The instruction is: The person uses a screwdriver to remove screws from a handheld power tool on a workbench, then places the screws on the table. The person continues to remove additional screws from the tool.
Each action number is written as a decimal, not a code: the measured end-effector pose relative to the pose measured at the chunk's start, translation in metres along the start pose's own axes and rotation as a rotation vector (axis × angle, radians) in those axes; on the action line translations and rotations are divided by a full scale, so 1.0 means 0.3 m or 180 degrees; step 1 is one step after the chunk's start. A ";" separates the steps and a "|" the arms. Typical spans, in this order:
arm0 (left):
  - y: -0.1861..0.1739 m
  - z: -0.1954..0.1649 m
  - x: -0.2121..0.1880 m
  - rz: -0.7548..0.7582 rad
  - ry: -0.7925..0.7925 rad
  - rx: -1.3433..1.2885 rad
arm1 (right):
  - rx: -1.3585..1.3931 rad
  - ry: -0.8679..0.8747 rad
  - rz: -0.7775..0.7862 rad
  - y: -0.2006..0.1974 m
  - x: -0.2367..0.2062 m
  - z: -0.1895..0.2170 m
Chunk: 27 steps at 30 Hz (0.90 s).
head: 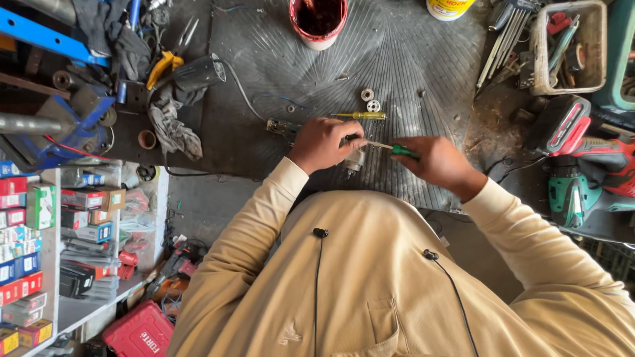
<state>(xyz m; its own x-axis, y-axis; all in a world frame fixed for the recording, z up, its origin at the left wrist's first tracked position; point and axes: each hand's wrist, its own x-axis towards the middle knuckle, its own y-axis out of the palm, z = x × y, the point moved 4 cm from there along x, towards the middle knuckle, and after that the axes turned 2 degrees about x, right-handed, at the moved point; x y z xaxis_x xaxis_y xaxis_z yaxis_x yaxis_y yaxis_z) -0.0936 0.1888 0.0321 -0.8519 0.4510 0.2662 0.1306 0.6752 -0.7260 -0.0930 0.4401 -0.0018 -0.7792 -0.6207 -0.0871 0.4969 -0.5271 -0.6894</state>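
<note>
While red and green boxes [20, 198] line left shelves, hands grip metal part [354, 160] and green screwdriver [402, 151].

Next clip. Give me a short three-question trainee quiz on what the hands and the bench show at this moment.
1. True or false: the right hand holds a green-handled screwdriver pointed toward the left hand.
2. What lies on the ribbed mat just beyond the hands?
A. a yellow-handled screwdriver
B. a hammer
C. a tape measure
3. Fill in: the left hand has its grip on a small ____ part.

Key
1. True.
2. A: the yellow-handled screwdriver lies there, beside two small white round pieces.
3. Metal: the small metal part shows below the fingers; its kind cannot be told.
</note>
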 end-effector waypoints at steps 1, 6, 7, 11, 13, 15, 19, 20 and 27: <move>-0.002 -0.001 0.002 -0.0042 0.0031 -0.0025 | -0.1016 -0.0792 -0.0314 -0.014 -0.017 0.033; 0.002 0.001 0.000 -0.0013 -0.0052 0.0158 | 0.0064 -0.0299 -0.0422 0.022 -0.016 0.014; 0.004 0.002 -0.002 0.0000 -0.0091 0.0149 | 0.1033 0.0396 -0.0085 0.043 -0.007 -0.024; 0.005 0.000 -0.005 0.0017 -0.0066 0.0095 | 0.2891 0.1576 0.0680 0.090 -0.011 -0.075; 0.003 -0.004 -0.002 0.0003 -0.0036 -0.0021 | 0.0997 0.0105 -0.0058 0.031 -0.015 -0.024; 0.000 -0.007 0.000 0.0024 -0.0089 -0.0125 | -0.0529 -0.0962 -0.0633 0.000 -0.047 0.047; -0.001 -0.013 0.003 0.0091 -0.0138 -0.0154 | -0.0717 -0.1024 -0.1220 -0.006 -0.066 0.096; -0.001 -0.013 0.001 0.0092 -0.0139 -0.0132 | -0.0365 -0.0864 -0.1424 0.001 -0.067 0.091; -0.004 -0.008 -0.024 -0.0053 -0.0016 -0.0027 | 0.4533 0.0104 -0.2238 0.128 -0.041 -0.073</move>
<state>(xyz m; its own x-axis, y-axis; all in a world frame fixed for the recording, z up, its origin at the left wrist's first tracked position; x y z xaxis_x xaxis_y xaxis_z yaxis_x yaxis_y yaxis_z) -0.0864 0.1861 0.0327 -0.8565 0.4368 0.2749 0.1208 0.6875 -0.7160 -0.0727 0.4403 -0.0430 -0.9962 -0.0270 -0.0827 -0.0291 -0.7922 0.6096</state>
